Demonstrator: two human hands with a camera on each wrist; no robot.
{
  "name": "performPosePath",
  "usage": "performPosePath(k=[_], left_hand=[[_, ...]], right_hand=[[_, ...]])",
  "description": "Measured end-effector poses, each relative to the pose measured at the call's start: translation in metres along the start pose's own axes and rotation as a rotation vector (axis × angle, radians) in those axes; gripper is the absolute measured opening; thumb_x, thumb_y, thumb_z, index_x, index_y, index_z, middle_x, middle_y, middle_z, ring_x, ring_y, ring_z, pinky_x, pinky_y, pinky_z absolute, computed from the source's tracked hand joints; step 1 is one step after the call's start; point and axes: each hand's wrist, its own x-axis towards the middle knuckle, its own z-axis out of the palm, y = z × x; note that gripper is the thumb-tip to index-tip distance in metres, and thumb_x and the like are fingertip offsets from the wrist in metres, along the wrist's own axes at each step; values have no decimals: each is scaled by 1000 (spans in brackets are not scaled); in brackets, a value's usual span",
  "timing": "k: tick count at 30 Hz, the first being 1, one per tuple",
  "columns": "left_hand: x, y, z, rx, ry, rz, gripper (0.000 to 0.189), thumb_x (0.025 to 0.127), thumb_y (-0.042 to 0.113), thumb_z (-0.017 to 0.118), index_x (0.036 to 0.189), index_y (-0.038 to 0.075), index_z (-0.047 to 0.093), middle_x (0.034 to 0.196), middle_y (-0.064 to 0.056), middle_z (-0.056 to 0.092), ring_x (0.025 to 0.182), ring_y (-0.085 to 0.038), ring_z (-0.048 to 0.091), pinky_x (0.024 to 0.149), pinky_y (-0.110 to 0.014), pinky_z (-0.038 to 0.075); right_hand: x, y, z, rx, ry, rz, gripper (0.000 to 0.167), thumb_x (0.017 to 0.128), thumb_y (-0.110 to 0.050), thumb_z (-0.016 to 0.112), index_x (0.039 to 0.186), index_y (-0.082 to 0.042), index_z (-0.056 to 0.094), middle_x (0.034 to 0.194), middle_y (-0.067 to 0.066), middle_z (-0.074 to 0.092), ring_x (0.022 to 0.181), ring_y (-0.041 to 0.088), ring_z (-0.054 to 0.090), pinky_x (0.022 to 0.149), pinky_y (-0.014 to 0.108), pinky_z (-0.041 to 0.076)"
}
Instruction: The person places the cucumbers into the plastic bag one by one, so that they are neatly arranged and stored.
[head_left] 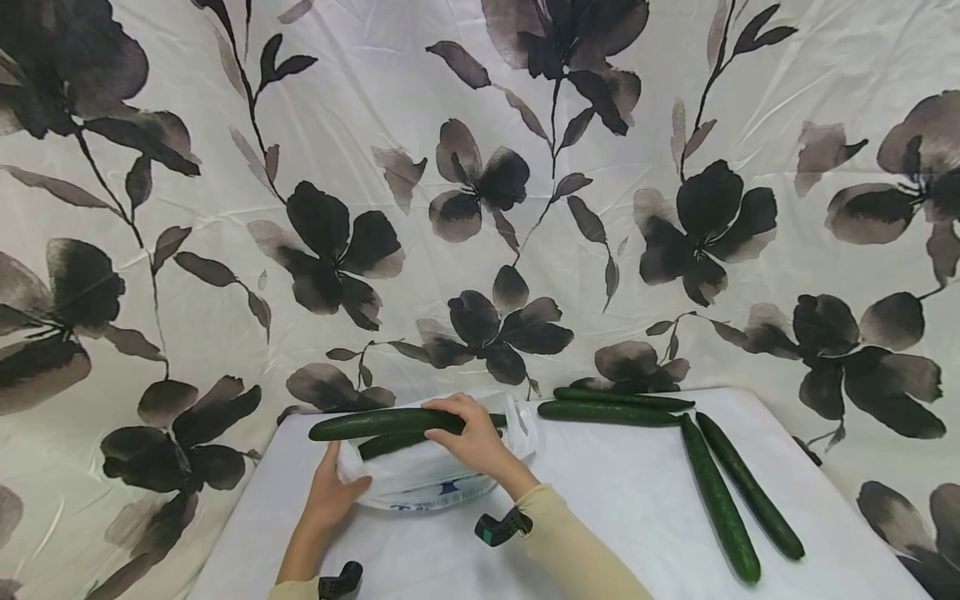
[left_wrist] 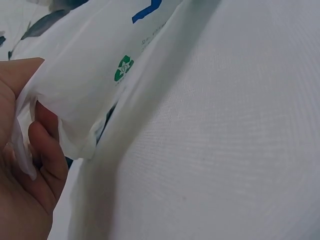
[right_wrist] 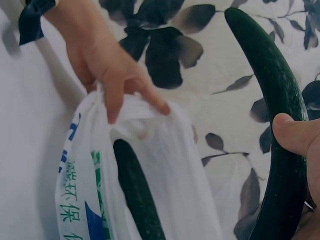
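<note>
My right hand (head_left: 476, 435) grips a long dark green cucumber (head_left: 360, 424) by its right part, thumb on the near side. It is held above the opening of a white plastic bag (head_left: 427, 482) with blue and green print. Inside the bag lies another cucumber (right_wrist: 134, 187), partly covered by the plastic. With the thumb and fingers of my left hand (head_left: 327, 493), I hold the bag's rim at its left end. The left wrist view shows the plastic caught between that hand's (left_wrist: 27, 145) thumb and curled fingers.
Several more cucumbers lie on the white-covered table (head_left: 600, 500) to the right. Two lie roughly crosswise near the back, one of them a cucumber (head_left: 607, 413); two slant toward the front, including a cucumber (head_left: 720, 500). A floral cloth (head_left: 480, 250) hangs behind the table.
</note>
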Motion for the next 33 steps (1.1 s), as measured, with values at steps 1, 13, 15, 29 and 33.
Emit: performPosePath(k=[1, 13, 15, 29, 33], left_hand=[[0, 1, 0, 7, 2, -11, 104, 78, -4, 72, 158, 22, 10, 158, -20, 20, 144, -41, 13, 112, -60, 13], [-1, 1, 2, 18, 31, 40, 103, 76, -5, 72, 157, 13, 12, 155, -25, 23, 142, -43, 17, 112, -58, 17], [0, 1, 2, 19, 33, 52, 102, 75, -5, 72, 157, 11, 14, 154, -26, 24, 142, -44, 18, 112, -58, 18], [-5, -8, 7, 62, -65, -39, 125, 70, 5, 82, 154, 6, -11, 157, -28, -6, 143, -45, -3, 113, -58, 4], [-8, -8, 8, 68, -81, -51, 127, 69, 5, 83, 153, 4, -13, 157, -28, -8, 143, -46, -3, 113, -58, 4]], right_hand=[[2, 2, 1, 5, -10, -4, 40, 87, -17, 74, 125, -13, 66, 111, -4, 61, 105, 14, 56, 95, 36, 46], [9, 31, 10, 5, -39, 31, 38, 87, -20, 73, 125, -16, 66, 112, -6, 62, 107, 13, 56, 98, 38, 44], [10, 35, 9, 5, -47, 45, 38, 87, -19, 73, 125, -14, 66, 112, -6, 62, 107, 13, 56, 99, 39, 43], [18, 54, 9, -56, -85, 33, 38, 85, -13, 75, 122, -9, 68, 111, -1, 64, 103, 15, 57, 94, 37, 46], [18, 55, 8, -106, -99, 27, 37, 85, -12, 75, 121, -12, 69, 112, -1, 65, 104, 15, 57, 95, 37, 45]])
